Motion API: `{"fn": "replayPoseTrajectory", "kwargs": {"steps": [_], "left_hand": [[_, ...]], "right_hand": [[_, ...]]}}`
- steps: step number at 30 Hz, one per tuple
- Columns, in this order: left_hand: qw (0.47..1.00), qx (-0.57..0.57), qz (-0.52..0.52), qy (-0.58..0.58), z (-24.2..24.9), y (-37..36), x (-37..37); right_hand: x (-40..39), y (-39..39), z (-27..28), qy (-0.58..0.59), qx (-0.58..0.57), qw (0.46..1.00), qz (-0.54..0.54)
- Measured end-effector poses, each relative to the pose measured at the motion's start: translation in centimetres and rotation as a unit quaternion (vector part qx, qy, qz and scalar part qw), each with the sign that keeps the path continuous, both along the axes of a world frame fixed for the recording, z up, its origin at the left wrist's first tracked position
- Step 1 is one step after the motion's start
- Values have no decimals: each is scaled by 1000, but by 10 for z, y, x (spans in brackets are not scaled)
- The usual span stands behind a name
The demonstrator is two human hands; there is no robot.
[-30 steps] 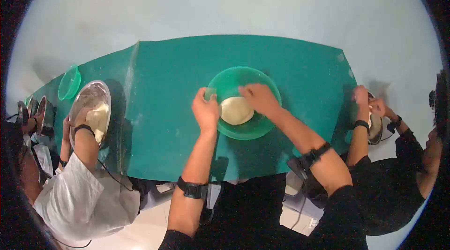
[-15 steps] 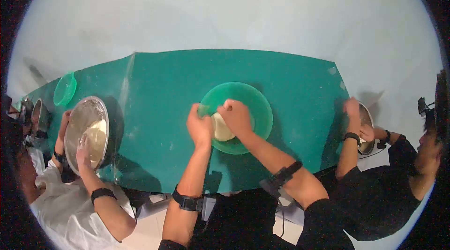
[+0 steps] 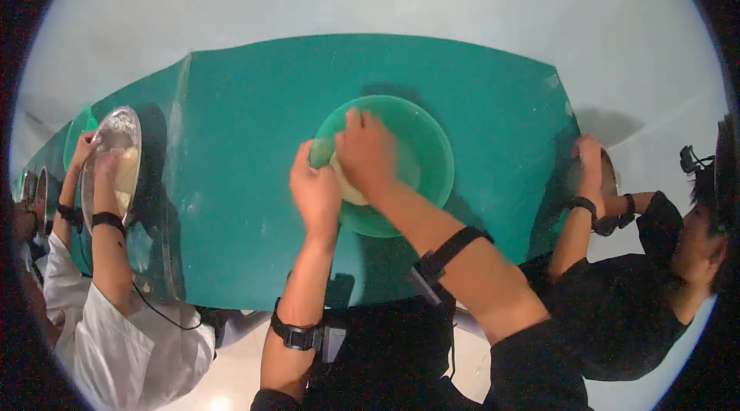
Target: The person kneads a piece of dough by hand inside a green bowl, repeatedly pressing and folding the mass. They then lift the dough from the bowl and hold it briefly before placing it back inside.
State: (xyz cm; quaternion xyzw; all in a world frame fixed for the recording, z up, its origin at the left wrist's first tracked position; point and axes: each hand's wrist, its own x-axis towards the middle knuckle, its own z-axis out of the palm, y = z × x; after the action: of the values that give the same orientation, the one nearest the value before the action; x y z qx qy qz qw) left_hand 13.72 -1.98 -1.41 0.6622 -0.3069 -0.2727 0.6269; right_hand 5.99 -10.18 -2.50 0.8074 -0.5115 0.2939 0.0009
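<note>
A green plastic bowl [image 3: 436,150] stands in front of me, with a pale lump of dough [image 3: 351,192] inside at its left. My left hand [image 3: 314,189] is closed around the bowl's left rim, thumb toward the inside. Over the dough is my right hand [image 3: 367,150], its fingers curled and its edge smeared by motion. It covers the upper part of the dough, so the contact under the fingers is hidden.
The green table [image 3: 254,134] spans the view. To the left, a person in a white top works pale dough in a metal bowl [image 3: 131,126], with a green basket [image 3: 75,137] behind it. At right, a person in black has both hands at another metal bowl [image 3: 609,176].
The camera view has shifted, so the table and bowl sit higher. My right hand has moved toward the bowl's upper left, over the dough. My left hand stays on the rim.
</note>
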Motion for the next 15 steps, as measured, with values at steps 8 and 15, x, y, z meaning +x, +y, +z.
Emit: {"fn": "replayPoseTrajectory", "kwargs": {"steps": [8, 15], "left_hand": [[999, 38, 16, -4, 12, -14, -15], [999, 33, 34, 3, 8, -17, -10]], "right_hand": [[-27, -16, 0, 13, 22, 998, 51], [-58, 22, -5, -87, 122, 970, 192]]}}
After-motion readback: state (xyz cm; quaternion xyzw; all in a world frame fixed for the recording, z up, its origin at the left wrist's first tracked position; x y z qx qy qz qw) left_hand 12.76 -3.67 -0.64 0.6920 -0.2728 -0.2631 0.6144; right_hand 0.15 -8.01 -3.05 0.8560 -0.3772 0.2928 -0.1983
